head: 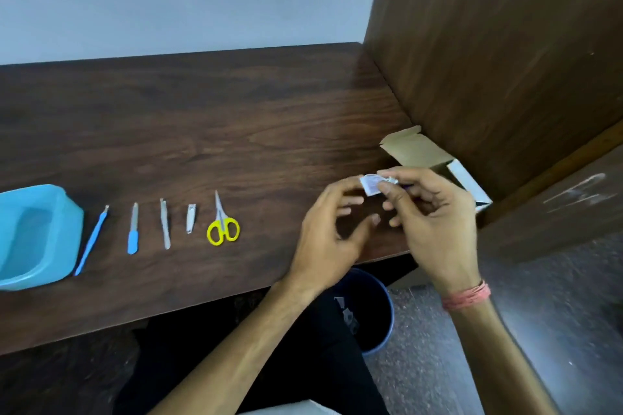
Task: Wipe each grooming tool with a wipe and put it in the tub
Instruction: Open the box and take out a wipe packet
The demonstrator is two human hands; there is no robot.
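My right hand [435, 222] pinches a small white wipe packet [371, 185] between thumb and fingers, above the table's right end. My left hand [328, 229] hovers just left of it, fingers loosely curled, its fingertips at the packet's edge. On the left lies a row of tools: a blue-handled pick [91, 241], a blue-handled nail file [133, 228], metal tweezers [165, 223], a small nail clipper [190, 218] and yellow-handled scissors [222, 222]. A light blue tub [64, 246] stands at the far left, seemingly empty.
An open white and cardboard wipe box [421, 148] sits at the table's right end against a wooden partition [488, 44]. A dark blue bin [374, 313] with scraps stands on the floor below the table's front edge.
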